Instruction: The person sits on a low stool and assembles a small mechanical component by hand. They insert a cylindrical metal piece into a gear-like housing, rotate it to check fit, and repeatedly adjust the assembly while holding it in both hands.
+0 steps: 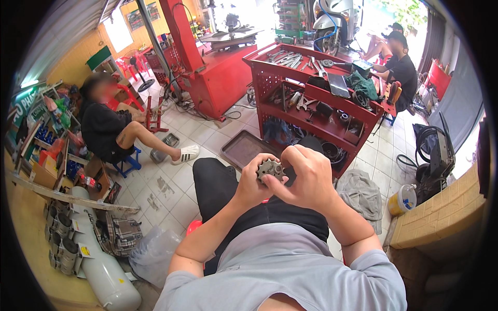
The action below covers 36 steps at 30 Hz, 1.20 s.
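The toothed metal part (268,169) is partly covered by the hands (309,175), and the motorbike (336,22) is cropped at the top.

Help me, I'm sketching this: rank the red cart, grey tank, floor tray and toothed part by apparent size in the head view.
1. Red cart
2. Grey tank
3. Floor tray
4. Toothed part, though nearest the camera

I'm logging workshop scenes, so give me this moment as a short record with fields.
Left hand: holding a toothed metal part
Right hand: also on the part, at its right
Ahead: red tool cart, wrenches on top
Floor: shallow tray, gray cloth
Left side: person seated on a blue stool
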Motion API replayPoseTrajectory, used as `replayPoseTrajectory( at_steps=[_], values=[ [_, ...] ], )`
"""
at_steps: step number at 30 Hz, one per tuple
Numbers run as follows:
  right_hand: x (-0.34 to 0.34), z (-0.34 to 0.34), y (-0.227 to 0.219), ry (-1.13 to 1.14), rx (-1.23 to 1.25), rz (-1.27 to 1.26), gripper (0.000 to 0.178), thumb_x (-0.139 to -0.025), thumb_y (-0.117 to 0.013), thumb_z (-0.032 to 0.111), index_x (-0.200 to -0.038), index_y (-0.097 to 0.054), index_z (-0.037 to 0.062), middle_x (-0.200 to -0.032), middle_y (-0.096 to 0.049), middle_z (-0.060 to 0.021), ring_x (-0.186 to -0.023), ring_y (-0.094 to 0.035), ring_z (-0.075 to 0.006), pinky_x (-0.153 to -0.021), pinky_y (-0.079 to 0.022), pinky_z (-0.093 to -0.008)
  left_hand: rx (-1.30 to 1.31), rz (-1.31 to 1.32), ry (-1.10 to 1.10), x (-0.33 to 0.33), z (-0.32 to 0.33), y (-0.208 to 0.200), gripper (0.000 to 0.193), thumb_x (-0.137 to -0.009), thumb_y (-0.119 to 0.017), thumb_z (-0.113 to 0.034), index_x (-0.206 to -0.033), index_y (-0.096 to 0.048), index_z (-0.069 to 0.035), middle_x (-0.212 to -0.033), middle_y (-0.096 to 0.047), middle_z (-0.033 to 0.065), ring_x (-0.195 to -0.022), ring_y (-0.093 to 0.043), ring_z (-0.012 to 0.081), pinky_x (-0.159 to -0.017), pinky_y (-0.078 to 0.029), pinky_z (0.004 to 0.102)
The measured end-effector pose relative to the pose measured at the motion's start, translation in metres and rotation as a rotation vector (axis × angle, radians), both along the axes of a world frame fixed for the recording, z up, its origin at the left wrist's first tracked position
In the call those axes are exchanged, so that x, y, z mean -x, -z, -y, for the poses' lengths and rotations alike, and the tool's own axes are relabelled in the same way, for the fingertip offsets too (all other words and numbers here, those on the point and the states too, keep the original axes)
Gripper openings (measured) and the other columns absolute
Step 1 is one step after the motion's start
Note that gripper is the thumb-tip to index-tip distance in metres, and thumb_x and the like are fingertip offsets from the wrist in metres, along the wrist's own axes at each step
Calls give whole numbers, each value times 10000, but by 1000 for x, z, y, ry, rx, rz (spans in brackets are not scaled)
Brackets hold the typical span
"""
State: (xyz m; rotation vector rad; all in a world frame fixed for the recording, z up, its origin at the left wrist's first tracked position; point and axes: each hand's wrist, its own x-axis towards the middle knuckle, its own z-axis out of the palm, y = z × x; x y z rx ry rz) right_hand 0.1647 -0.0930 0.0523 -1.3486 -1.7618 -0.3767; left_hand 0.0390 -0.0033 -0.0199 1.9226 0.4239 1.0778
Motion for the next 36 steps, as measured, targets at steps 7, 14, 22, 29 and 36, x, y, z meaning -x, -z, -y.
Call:
replayPoseTrajectory(
  at_steps=[7, 14, 22, 29, 36],
  values=[
    [-3, -4, 7, -27, 15, 58, 261, -725, -686, 269, -740, -516, 71, -649, -472, -67, -554, -514, -229, -493, -400, -333, -22, 33, -5, -1, -1, 0, 422, -668, -805, -127, -985, -545, -26, -787, -619, 48, -715, -594, 113, -658, -491, 266],
    [0, -1, -1, 2, 30, 3, 302, -715, -711, 303, -754, -526, 67, -649, -463, -68, -560, -513, -233, -498, -402, -335, -3, 8, -3, 0, -1, -3, 414, -673, -804, -134, -978, -546, -25, -798, -627, 52, -712, -592, 107, -651, -490, 261],
    [-4, -4, 7, -89, 86, -33, 271, -709, -714, 248, -786, -533, 61, -708, -523, -72, -622, -546, -249, -542, -419, -348, -12, 40, 5, -2, -3, 2, 446, -651, -823, -147, -979, -545, -29, -799, -630, 51, -703, -585, 103, -657, -491, 264],
    [-6, 5, -2, -334, 225, -408, 303, -731, -535, 51, -1025, -474, 4, -797, -492, -126, -661, -496, -245, -660, -438, -333, 9, 79, -8, -2, -6, 9, 426, -655, -808, -107, -981, -544, -34, -831, -623, 47, -747, -585, 104, -705, -487, 259],
    [-48, -55, 33, -684, 448, -1221, 348, -800, -369, -51, -1135, -430, 23, -898, -496, -54, -799, -518, -125, -698, -441, -258, 214, 89, -12, -8, -35, 30, 401, -698, -778, -65, -1011, -528, -33, -866, -611, 27, -799, -577, 84, -723, -489, 245]
  ],
)
